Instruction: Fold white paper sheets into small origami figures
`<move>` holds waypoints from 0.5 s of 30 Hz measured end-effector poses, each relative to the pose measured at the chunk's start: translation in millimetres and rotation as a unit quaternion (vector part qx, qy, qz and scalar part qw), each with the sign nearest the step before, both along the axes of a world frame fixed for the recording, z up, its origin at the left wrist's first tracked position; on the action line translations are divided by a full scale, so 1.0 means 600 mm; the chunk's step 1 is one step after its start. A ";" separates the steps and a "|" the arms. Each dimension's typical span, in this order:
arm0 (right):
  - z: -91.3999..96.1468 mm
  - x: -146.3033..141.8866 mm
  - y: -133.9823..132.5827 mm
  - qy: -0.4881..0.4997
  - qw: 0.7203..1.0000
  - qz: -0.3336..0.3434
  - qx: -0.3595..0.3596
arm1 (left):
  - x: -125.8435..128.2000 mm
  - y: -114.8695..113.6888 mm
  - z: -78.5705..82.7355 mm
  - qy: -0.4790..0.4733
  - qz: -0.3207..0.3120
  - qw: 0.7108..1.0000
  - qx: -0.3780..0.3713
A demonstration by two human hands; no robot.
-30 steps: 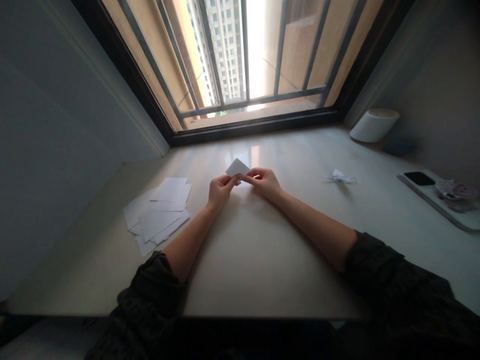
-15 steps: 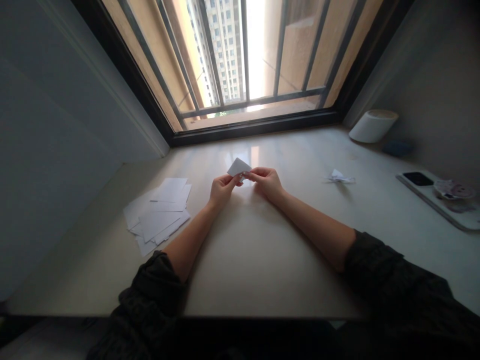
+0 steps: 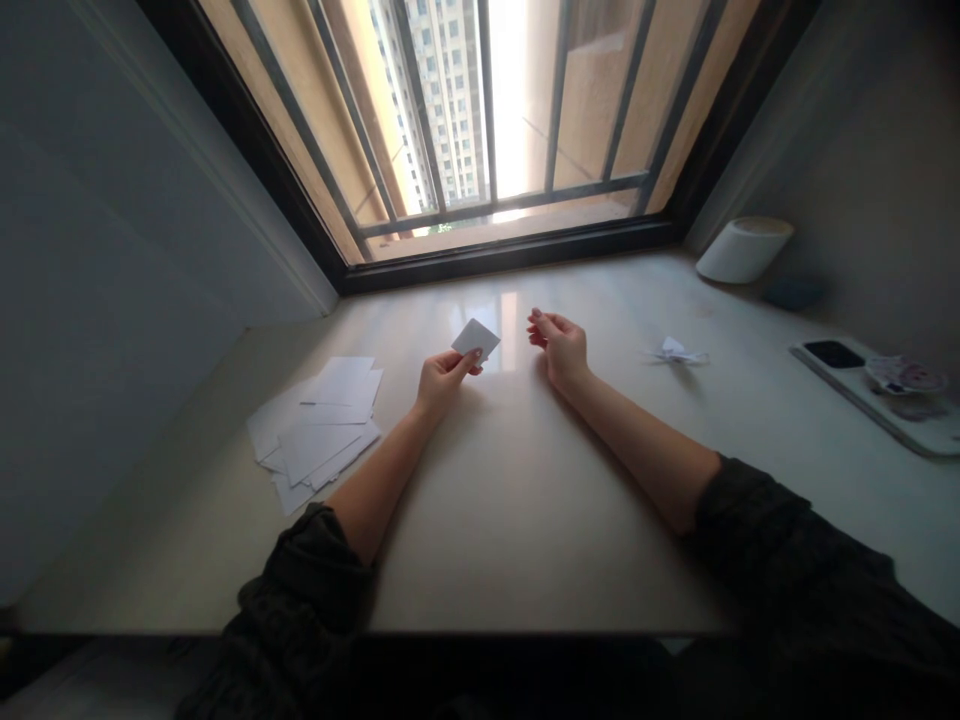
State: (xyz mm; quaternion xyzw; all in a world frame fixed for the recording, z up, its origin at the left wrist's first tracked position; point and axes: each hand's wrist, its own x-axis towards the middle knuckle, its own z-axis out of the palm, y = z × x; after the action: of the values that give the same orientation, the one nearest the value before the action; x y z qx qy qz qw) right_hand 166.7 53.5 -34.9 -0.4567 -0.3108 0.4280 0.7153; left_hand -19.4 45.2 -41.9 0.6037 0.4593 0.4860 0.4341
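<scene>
A small folded piece of white paper (image 3: 474, 336) is pinched between the thumb and fingers of my left hand (image 3: 439, 384), above the middle of the table. One corner of it points up and away from me. To its right, my right hand (image 3: 564, 348) is apart from the paper, its fingers loosely bent and spread, with nothing visible in them. Left of my left arm lies a loose, overlapping pile of white paper sheets (image 3: 322, 440). A small folded paper figure (image 3: 676, 351) rests on the table to the right of my right hand.
A phone (image 3: 832, 354) with a round decorated attachment (image 3: 911, 376) lies at the right. Behind it, a white roll (image 3: 745, 250) leans near the wall, with a dark bluish item (image 3: 795, 292) beside it. A barred window (image 3: 510, 262) borders the white table (image 3: 525, 520) at the back.
My right hand has let go of the folded paper and moved right, away from it. My left hand still holds the paper in nearly the same place.
</scene>
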 end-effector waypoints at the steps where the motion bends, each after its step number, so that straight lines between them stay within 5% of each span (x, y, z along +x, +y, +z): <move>1: -0.001 -0.001 -0.001 -0.028 0.999 0.021 0.015 | 0.000 0.000 0.000 -0.002 0.002 1.000 0.000; 6: -0.004 -0.022 -0.019 -0.159 0.974 0.156 0.045 | 0.001 -0.004 0.006 -0.015 0.004 1.000 0.002; 15: -0.009 -0.027 -0.025 -0.244 0.963 0.108 0.037 | 0.004 -0.006 0.013 -0.019 0.015 1.000 0.008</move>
State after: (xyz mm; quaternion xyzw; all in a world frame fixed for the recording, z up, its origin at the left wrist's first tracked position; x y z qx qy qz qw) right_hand 150.3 38.2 -40.3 -0.4841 -0.5389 0.3663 0.5840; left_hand -17.3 41.5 -33.9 0.5906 0.4562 0.5076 0.4306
